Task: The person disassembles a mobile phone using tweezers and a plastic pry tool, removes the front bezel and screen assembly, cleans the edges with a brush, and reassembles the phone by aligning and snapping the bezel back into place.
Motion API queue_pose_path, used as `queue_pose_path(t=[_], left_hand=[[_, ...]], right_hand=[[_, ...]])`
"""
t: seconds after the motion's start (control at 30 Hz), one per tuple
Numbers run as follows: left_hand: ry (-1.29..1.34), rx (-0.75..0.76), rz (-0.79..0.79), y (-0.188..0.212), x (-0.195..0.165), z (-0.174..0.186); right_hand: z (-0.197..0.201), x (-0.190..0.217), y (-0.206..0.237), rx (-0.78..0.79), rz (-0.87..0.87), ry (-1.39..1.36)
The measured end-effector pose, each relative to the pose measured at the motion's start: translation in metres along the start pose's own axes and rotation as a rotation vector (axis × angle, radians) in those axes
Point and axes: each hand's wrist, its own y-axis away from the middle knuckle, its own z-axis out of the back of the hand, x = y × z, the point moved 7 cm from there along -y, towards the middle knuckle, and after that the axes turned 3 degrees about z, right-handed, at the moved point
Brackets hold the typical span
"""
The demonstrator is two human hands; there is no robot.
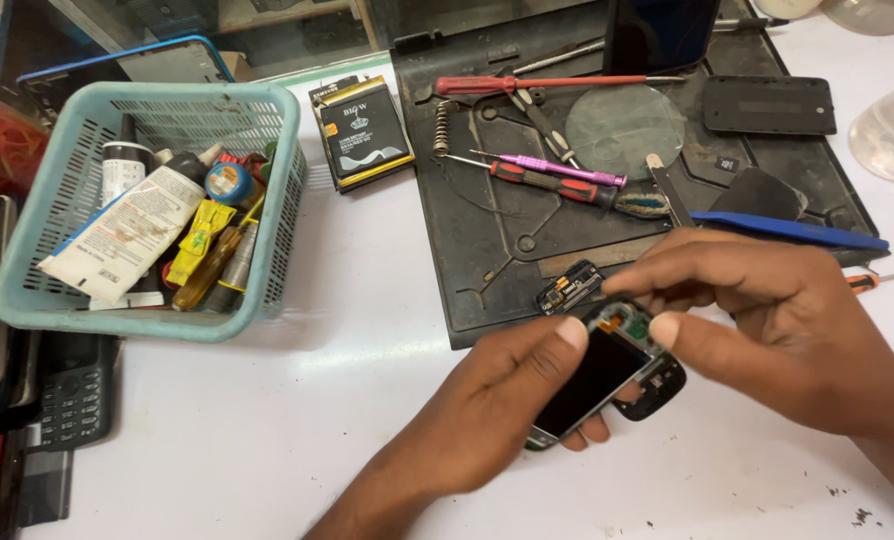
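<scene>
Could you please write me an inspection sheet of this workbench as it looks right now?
Surface: white table, with a dark work mat on it.
Job's things: opened small phone, circuit board exposed at its top; loose part beside it.
Clutter: screwdrivers, blue pry tool, battery, teal basket of tubes.
Grippers: left hand holds the phone; right hand touches its top.
Cables: nothing seen.
Surroundings: keypad phones at the left edge.

Two bare forearms, left hand [512, 395] and right hand [777, 325] ungloved, ringless, sleeveless.
</scene>
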Motion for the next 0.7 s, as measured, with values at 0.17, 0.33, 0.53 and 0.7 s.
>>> queue_pose_path(t=[0.17,0.33,0.53,0.7], left_hand=[[0.198,-0.013,0.056,-0.002,0.002,0.002],[0.220,-0.011,0.062,-0.005,0.004,-0.001],[0.188,0.029,0.086,-0.005,0.010,-0.003],[0.126,0.043,0.115,-0.004,0.011,-0.004]], right_hand=[[0.003,-0.013,0.002,-0.022,-0.084,-0.172],[0.002,-0.022,0.005,-0.020,-0.130,-0.217],[-0.001,-0.027,0.005,0.000,-0.168,-0.262],[0.001,-0.036,0.008,-0.022,-0.283,-0.117]])
